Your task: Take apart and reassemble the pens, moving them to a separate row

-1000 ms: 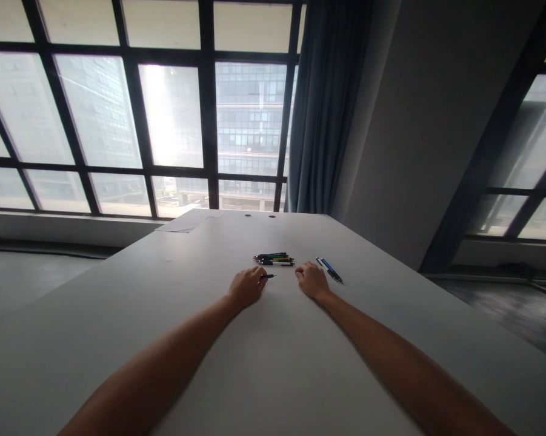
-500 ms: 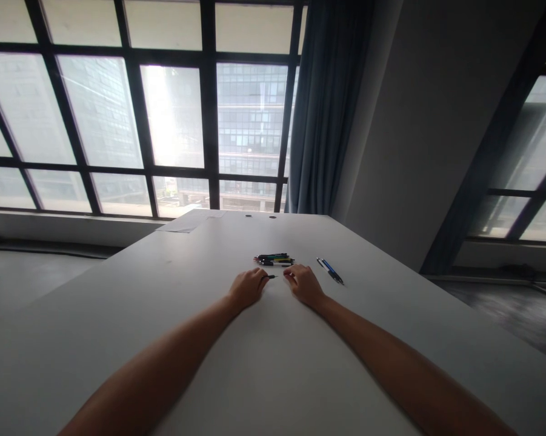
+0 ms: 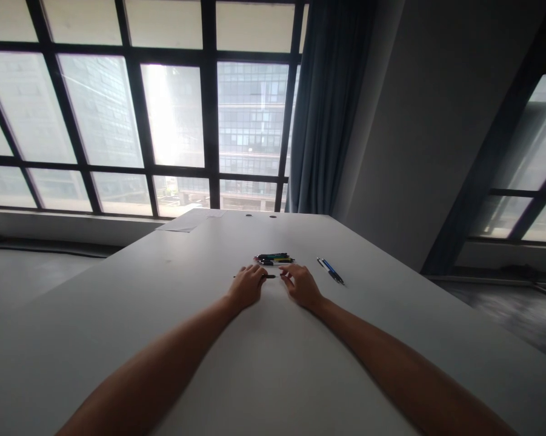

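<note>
- The left hand (image 3: 249, 284) is holding, and partly hiding, a dark pen (image 3: 269, 277) over the desk (image 3: 254, 369).
- The right hand (image 3: 299, 283) is curling by its right end, any grip being too small to tell.
- Farther, heaped pens (image 3: 274, 260) are overlapping.

Two bare arms reach forward over a long white table (image 3: 263, 369). The left hand (image 3: 248, 286) grips a slim dark pen (image 3: 269, 277), its tip pointing right. The right hand (image 3: 302, 286) bends its thumb and fingers close to that tip; whether they touch it is unclear. Just beyond lies a pile of pens (image 3: 273, 260); two more pens (image 3: 331, 270) lie side by side to the right. Behind stand a large dark-framed window (image 3: 173, 115) and a blue curtain (image 3: 325, 121).
</note>
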`<action>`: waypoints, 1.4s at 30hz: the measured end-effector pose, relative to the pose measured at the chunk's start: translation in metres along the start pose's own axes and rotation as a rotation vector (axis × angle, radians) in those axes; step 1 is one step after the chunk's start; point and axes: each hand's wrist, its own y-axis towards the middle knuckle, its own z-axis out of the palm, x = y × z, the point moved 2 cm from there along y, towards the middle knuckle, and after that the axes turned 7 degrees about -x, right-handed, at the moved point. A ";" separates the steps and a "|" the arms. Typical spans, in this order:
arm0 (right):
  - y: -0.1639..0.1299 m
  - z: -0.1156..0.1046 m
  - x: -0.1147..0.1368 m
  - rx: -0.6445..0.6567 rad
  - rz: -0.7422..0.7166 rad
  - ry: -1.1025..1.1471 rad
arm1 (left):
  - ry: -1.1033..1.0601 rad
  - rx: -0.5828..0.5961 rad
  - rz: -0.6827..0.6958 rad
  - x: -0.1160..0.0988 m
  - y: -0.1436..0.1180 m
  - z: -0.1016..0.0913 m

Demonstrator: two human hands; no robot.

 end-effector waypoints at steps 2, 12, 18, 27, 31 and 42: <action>0.000 -0.001 0.001 0.013 0.003 -0.015 | 0.049 -0.012 0.035 -0.002 0.001 -0.003; 0.000 -0.001 -0.001 0.008 0.038 -0.049 | 0.066 -0.050 0.020 -0.003 0.002 -0.004; 0.001 -0.002 0.001 -0.036 0.080 0.169 | -0.079 0.002 0.003 -0.001 0.001 0.000; 0.004 -0.012 -0.003 -0.331 0.167 0.190 | -0.212 0.022 -0.073 0.001 -0.001 0.003; 0.003 -0.009 -0.001 -0.237 0.113 0.167 | -0.199 0.039 -0.145 0.000 -0.001 0.001; 0.002 -0.008 0.002 -0.214 0.041 0.138 | -0.139 0.079 -0.187 -0.005 0.001 -0.003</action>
